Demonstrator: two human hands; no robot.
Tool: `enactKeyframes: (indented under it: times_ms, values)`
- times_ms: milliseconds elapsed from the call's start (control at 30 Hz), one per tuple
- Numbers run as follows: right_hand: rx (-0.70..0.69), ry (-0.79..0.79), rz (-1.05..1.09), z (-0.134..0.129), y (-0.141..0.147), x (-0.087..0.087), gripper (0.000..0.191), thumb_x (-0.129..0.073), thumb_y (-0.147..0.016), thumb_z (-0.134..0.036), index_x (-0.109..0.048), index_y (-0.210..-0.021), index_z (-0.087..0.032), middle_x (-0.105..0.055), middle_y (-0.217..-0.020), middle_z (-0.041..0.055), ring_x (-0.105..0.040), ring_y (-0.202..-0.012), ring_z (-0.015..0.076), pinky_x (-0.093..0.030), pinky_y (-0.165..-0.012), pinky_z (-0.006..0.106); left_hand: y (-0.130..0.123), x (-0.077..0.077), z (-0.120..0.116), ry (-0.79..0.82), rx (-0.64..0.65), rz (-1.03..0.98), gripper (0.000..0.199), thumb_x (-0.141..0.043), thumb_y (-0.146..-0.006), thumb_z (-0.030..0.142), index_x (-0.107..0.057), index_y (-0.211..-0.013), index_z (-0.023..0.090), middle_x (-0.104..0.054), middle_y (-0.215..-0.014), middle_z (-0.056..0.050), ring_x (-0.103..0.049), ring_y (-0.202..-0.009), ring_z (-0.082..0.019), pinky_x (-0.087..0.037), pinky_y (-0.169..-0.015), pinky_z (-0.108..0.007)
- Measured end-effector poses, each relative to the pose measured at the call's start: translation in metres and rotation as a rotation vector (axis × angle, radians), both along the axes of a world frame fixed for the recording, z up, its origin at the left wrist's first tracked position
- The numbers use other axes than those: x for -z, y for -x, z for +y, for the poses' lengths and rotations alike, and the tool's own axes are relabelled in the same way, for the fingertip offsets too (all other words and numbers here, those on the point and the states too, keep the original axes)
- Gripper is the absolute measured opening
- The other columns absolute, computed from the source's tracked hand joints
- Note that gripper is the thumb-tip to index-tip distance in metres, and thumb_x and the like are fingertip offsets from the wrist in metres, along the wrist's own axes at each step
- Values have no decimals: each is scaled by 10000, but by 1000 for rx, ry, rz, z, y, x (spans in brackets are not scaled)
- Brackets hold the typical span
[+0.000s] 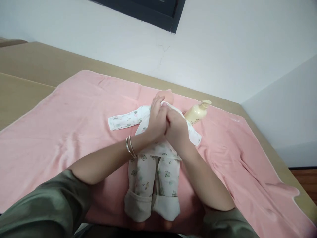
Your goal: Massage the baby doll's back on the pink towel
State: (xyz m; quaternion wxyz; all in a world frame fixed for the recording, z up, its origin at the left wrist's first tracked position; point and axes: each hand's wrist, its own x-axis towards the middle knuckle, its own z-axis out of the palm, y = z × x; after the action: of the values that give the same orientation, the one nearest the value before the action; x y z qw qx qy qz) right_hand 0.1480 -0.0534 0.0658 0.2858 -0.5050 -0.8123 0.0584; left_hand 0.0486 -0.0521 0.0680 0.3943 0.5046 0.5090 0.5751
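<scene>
My left hand (158, 119) lies palm to palm against my right hand (176, 127), its fingers stretched out. The right hand's fingers are partly hidden behind the left, and no object shows between the palms. Both hands are over the chest of a baby doll (166, 96) lying on its back. It wears a white patterned top (126, 118) and matching trousers (146, 175) with turned-up cuffs. My hands and wrists cover much of its upper body. Beside its shoulder, on the right, a cream pump bottle (196, 113) leans or lies at a tilt.
Under the doll a pink blanket (81, 122) spreads over a wooden table (37, 62), with wrinkles on the right side. A white wall (210, 49) rises behind the table, with a dark frame (148, 13) on it. Two bracelets (130, 147) circle my left wrist.
</scene>
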Motion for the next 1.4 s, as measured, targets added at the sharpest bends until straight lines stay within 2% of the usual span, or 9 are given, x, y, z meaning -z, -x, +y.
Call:
enactKeyframes:
  times_ms: [133,267,500,667,800,900,1033,1167,1400]
  values:
    - [42,145,-81,13,5,18,572,-344,-981,-114,-530,-1519,-59,-509,-1613,169,-406,-1563,303,-314,-1329,496,11,30,39,-8,-69,175,365,-408,-999,244,-631,-1284,190,-672,-1422,-108,-587,-1385,-244,-443,-1233,-426]
    - [38,196,-111,24,5,30,616,-333,-976,-121,-442,-1576,-34,-419,-1670,171,-274,-1624,306,-208,-1354,561,22,39,53,-108,13,464,334,-416,-935,166,-709,-1095,189,-749,-1225,-111,-661,-1215,-264,-496,-1140,-426]
    - [113,234,7,52,-22,33,576,-365,-1054,-333,-472,-1554,-68,-383,-1686,193,-322,-1601,334,-237,-1325,572,27,45,61,-116,23,666,355,-450,-913,172,-698,-1167,166,-726,-1260,-147,-636,-1220,-308,-473,-1140,-477]
    - [205,247,-143,29,-5,28,610,-347,-1055,-297,-402,-1570,25,-360,-1671,286,-304,-1592,415,-246,-1302,612,29,51,62,-79,-37,638,318,-438,-937,223,-715,-1081,158,-738,-1200,-154,-645,-1192,-293,-482,-1122,-436]
    - [86,204,-244,10,12,26,611,-327,-1029,-207,-375,-1610,-27,-312,-1721,189,-188,-1629,420,-180,-1322,622,30,54,62,-82,-48,625,341,-385,-962,243,-718,-996,178,-759,-1126,-130,-669,-1086,-271,-518,-1047,-421]
    - [18,240,-208,26,0,28,599,-341,-1035,-243,-399,-1614,-102,-337,-1721,129,-207,-1637,355,-181,-1332,589,29,57,62,-88,-66,643,350,-380,-956,232,-719,-1008,164,-765,-1111,-132,-673,-1069,-273,-524,-1034,-424]
    - [218,285,-105,53,-22,30,652,-370,-1054,-417,-403,-1587,-42,-376,-1688,209,-316,-1599,346,-226,-1322,546,27,62,62,-147,-67,693,358,-405,-943,225,-723,-1078,130,-761,-1164,-154,-667,-1118,-294,-503,-1072,-445]
    - [333,294,-191,37,-11,25,660,-313,-1068,-395,-396,-1567,29,-389,-1657,283,-339,-1572,419,-218,-1301,600,27,63,63,-168,-70,695,388,-376,-973,240,-733,-1083,137,-765,-1181,-149,-672,-1134,-286,-499,-1085,-440]
    - [75,285,-247,17,5,22,635,-336,-1021,-237,-336,-1635,-73,-252,-1744,190,-160,-1627,446,-187,-1315,611,29,59,65,-142,-22,712,431,-384,-958,218,-750,-1153,103,-763,-1210,-151,-672,-1142,-276,-500,-1090,-425]
